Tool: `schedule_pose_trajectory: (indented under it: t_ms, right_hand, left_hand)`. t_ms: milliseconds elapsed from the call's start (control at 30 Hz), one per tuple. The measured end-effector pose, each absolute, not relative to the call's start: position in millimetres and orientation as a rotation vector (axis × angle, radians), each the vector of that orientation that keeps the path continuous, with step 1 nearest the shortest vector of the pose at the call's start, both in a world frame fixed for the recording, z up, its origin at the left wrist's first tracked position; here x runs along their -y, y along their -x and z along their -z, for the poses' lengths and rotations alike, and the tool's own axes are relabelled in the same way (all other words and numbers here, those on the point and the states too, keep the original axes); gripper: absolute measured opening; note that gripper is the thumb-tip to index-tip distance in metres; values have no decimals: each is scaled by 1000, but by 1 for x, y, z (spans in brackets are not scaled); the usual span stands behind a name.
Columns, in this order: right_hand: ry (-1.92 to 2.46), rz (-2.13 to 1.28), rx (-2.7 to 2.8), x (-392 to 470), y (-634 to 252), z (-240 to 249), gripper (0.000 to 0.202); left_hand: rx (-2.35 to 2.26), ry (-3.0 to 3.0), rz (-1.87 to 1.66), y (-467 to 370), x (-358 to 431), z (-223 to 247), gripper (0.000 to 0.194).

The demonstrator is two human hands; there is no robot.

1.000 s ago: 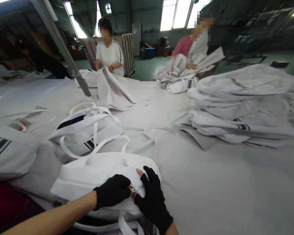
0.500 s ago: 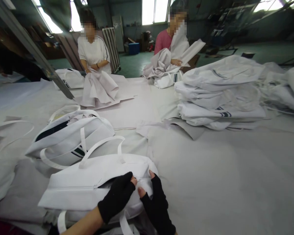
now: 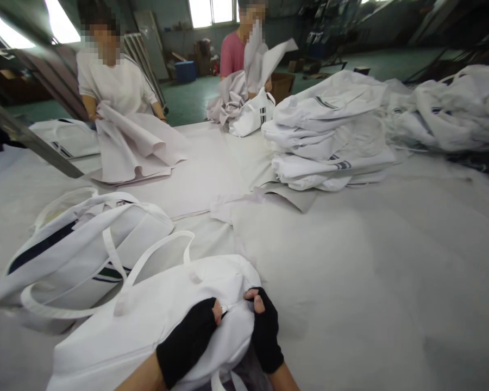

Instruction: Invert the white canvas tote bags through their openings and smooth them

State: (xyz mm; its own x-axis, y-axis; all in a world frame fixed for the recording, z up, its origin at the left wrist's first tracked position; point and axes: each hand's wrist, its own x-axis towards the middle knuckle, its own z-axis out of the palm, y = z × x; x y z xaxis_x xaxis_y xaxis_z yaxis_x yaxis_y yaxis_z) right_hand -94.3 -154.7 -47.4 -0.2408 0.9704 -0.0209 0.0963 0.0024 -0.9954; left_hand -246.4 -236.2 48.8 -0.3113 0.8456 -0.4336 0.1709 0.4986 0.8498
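Observation:
A white handbag [image 3: 155, 304] with two strap handles lies in front of me, its zipper running along the top. My left hand [image 3: 190, 338], in a black fingerless glove, is closed at the zipper near the bag's right end; a small light piece, apparently the zipper pull, shows at its fingertips. My right hand [image 3: 264, 326], gloved alike, grips the bag fabric at that same end, thumb and finger pressed together. Just behind lies a second white bag [image 3: 81, 255] with dark stripes, its top gaping over crumpled paper.
Folded white bags [image 3: 330, 136] are stacked at the back right, beside a looser heap [image 3: 448, 111]. Across the table [image 3: 370, 282], one person in white [image 3: 114, 87] handles paper sheets [image 3: 134, 146]. Another in pink [image 3: 232, 54] holds crumpled paper over a striped bag [image 3: 252, 114].
My left hand has moved along the zipper toward the bag's right end, and the dark gap beside it no longer shows. My right hand has closed on the fabric. The view has shifted right.

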Motion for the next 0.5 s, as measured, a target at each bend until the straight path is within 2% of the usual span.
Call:
schedule_pose_trajectory:
  t_ms: [100,233,433,500]
  right_hand:
    - [1325,-1381,1474,128,97,53,36]
    - [1623,-1513,1444,111,93,64,60]
    - [1750,-1734,1390,119,95,58,81]
    - [1822,-1711,1416,113,101,56,84]
  left_hand:
    - [-1865,-916,-740,264,238,-52,40]
    - [-1844,-1097,-701,278,232,-62,37]
    - [-1912,-990,-683,275,231,-49,47]
    - [-1918,-1173,-625,274,234,-45,41]
